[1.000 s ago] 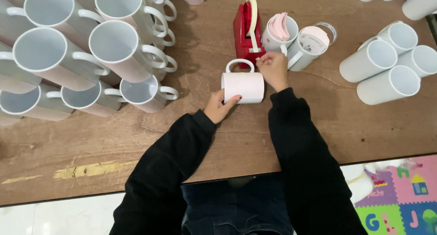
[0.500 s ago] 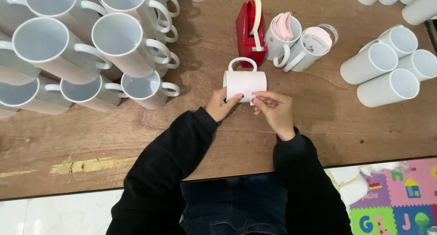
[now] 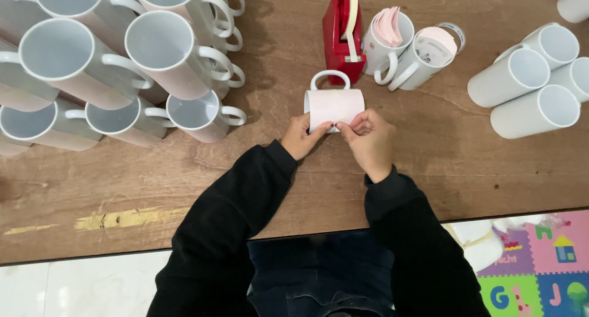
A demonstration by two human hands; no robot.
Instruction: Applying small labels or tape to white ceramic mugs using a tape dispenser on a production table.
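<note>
A white mug (image 3: 334, 102) lies on its side on the wooden table (image 3: 276, 188), handle pointing away from me, with a pale sheet wrapped around its body. My left hand (image 3: 300, 136) presses the sheet's near left edge against the mug. My right hand (image 3: 368, 139) pinches the near edge of the sheet at the mug's lower right, fingers curled. Both sleeves are black.
Stacked white mugs (image 3: 123, 59) fill the left side. A red tape dispenser (image 3: 342, 28) stands behind the mug, beside two mugs holding pink paper (image 3: 405, 44). More white mugs lie on their sides at the right (image 3: 534, 84). A colourful play mat (image 3: 534, 262) shows below the table edge.
My right hand came back from near the tape dispenser to the near edge of the mug and now presses there beside my left hand. The mug has stayed in place.
</note>
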